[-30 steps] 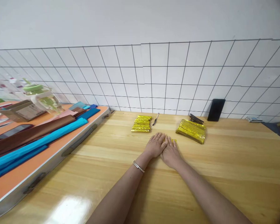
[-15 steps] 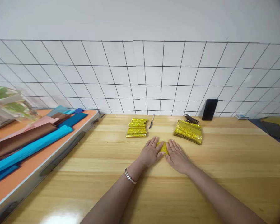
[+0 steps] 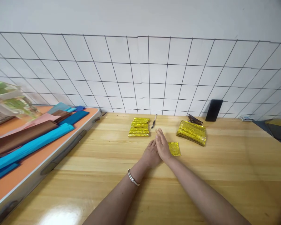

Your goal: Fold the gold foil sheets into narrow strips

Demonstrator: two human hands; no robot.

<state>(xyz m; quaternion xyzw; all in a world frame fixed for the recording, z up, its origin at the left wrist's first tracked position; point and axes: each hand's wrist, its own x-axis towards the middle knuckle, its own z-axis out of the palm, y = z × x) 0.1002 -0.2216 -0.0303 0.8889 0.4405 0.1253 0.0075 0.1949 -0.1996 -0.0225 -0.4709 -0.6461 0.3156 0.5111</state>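
My left hand [image 3: 151, 155] lies flat on the table, fingers stretched out and partly hidden by the other hand. Against its inner side rests my right hand [image 3: 163, 146], turned on edge with straight fingers. Just right of the hands is a gold foil paper sheet [image 3: 175, 149], partly covered at its left edge by my right hand. Beyond the left hand lie several narrow folded gold foil strips [image 3: 139, 127] in a row. A stack of gold foil paper [image 3: 191, 133] sits farther right.
A pen [image 3: 154, 122] lies beyond the hands. Behind the stack is a dark clip-like object [image 3: 195, 119], and a black phone-like slab [image 3: 214, 110] leans on the tiled wall. At left, coloured paper rolls [image 3: 49, 140] lie on an orange-topped surface [image 3: 4, 195].
My right hand has moved left off the gold foil sheet and turned on edge against my left hand. More of the sheet now shows. The view has shifted slightly.
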